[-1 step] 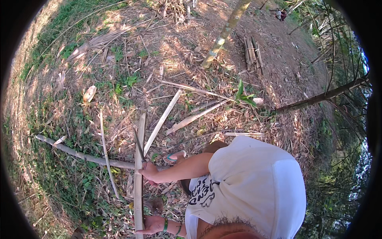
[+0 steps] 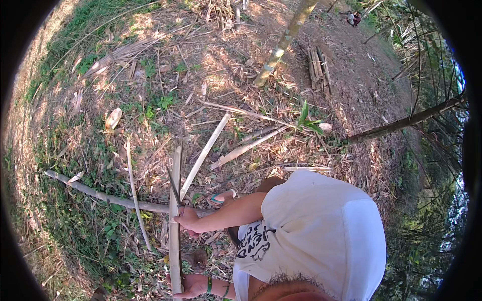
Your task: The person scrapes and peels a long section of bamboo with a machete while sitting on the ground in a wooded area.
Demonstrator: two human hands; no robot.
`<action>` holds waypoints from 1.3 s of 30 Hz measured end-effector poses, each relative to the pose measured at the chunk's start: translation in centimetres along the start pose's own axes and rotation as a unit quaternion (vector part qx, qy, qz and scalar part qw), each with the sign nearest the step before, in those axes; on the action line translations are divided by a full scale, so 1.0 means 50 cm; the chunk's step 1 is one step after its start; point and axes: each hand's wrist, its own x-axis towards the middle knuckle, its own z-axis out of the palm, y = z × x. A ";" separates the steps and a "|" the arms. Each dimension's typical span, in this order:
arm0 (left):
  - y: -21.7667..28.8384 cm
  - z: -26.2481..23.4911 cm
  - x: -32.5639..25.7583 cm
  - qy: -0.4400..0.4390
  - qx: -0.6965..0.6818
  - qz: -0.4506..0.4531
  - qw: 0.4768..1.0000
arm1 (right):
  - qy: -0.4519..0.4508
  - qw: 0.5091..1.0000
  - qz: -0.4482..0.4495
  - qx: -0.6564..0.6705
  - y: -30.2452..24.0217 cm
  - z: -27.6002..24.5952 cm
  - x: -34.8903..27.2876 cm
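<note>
A long, pale split strip that looks like bamboo (image 2: 174, 246) runs up the picture in front of me, crossing over a grey pole (image 2: 108, 197) on the ground. Near its lower end, my left hand (image 2: 192, 286), with green bands at the wrist, is closed round the strip. Farther along, my right hand (image 2: 188, 219) grips a knife (image 2: 174, 185) whose long dark blade points away alongside the strip. The fingers of that hand also touch the strip's edge. The knife's handle is mostly hidden in my fist.
Pale split pieces (image 2: 206, 155) (image 2: 248, 148) lie beyond my hands, and a thin stick (image 2: 133, 190) rests across the pole. A slim trunk (image 2: 281, 47) rises ahead. Near it lies a bundle of split lengths (image 2: 318, 69). A dark trunk (image 2: 406, 122) leans at the right. Dry leaves cover the ground.
The strip has slid a little down the picture, toward my left hand's end. The knife and my right hand have shifted slightly the same way. Both hands keep their grip.
</note>
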 end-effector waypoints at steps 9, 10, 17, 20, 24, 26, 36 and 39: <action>0.182 -0.037 0.175 -0.041 -0.053 0.162 0.984 | -0.252 0.963 0.084 -0.031 0.025 0.256 0.014; 0.189 -0.027 0.202 -0.047 -0.056 0.163 0.984 | -0.289 0.950 0.062 -0.099 -0.015 0.239 0.033; 0.325 -0.097 0.141 0.032 0.087 0.330 0.939 | -0.301 0.797 -0.164 -0.497 -0.143 0.023 0.203; 0.361 -0.126 0.092 0.106 0.122 0.366 0.917 | -0.203 0.754 -0.161 -0.604 -0.180 -0.121 0.279; 0.397 -0.188 0.026 0.178 0.248 0.414 0.857 | -0.057 0.710 -0.156 -0.684 -0.164 -0.373 0.460; 0.413 -0.224 -0.035 0.232 0.270 0.426 0.832 | -0.034 0.719 -0.112 -0.685 -0.190 -0.438 0.504; 0.414 -0.279 -0.208 0.368 0.297 0.450 0.758 | -0.042 0.691 -0.092 -0.715 -0.346 -0.168 0.483; 0.398 -0.251 -0.203 0.425 0.254 0.434 0.753 | -0.109 0.612 -0.239 -0.746 -0.361 0.018 0.456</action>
